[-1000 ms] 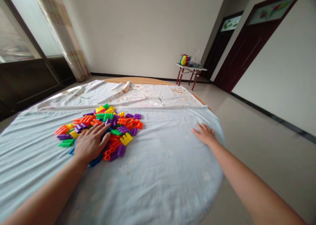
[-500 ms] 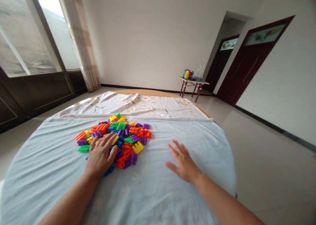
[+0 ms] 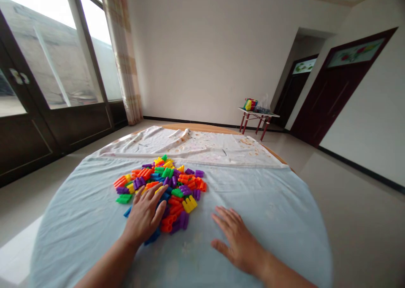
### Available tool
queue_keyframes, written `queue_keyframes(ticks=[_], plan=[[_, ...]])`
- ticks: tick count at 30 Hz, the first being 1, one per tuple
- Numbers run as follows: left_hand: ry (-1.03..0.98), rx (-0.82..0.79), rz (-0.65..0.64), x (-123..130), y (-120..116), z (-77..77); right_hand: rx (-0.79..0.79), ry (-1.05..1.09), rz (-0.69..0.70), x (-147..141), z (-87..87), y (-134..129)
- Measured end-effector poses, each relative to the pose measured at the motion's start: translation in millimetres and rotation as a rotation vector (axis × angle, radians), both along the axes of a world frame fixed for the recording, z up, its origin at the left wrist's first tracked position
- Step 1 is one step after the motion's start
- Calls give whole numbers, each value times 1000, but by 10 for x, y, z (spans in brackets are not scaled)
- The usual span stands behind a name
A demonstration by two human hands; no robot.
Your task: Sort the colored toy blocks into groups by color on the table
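A loose pile of plastic building pieces [image 3: 190,204] in orange, yellow, green, purple and blue lies on the left half of the round table, on a light blue cloth [image 3: 253,191]. Many pieces look like short joined tubes. My left hand [image 3: 147,212] rests palm down over the near left part of the pile, fingers stretched out, hiding the pieces beneath. To the right of the pile, my right hand [image 3: 236,239] is low over the cloth with fingers spread and nothing in it; I cannot tell whether it touches the cloth.
A white patterned cloth [image 3: 209,146] covers the table's far part, with a bare wooden edge [image 3: 202,128] behind it. A small side table [image 3: 262,113] holds a colourful bag [image 3: 251,104] and a clear plastic bag [image 3: 263,104]. Glass doors [image 3: 63,68] stand at the left.
The whole view has shifted, so the table sits lower and further right. My right hand has drawn back a little towards me. The left hand stays on the pile.
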State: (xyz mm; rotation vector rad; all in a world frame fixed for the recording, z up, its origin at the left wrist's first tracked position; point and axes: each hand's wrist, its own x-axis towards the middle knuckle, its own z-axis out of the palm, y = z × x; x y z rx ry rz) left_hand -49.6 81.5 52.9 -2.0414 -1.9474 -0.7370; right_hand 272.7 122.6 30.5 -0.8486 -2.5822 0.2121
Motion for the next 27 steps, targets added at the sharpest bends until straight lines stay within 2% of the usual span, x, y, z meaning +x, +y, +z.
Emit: queue_keyframes(ticks=[5, 9, 13, 17, 22, 27], plan=[[-142, -125, 11, -99, 106, 201, 8, 403, -215, -640, -61, 672], [-295, -207, 231, -515, 432, 280, 109, 584, -335, -973, -272, 992], [-336, -269, 394, -990, 907, 286, 169, 617, -354, -1035, -451, 1001], [-386, -347, 458, -1230, 1393, 268, 193, 609, -344, -1027, -484, 960], [-409, -435, 412, -1189, 1858, 186, 203, 608, -345, -1036, -482, 963], [-430, -520, 299, -1065, 1996, 120, 191, 558, -355, -1040, -468, 951]])
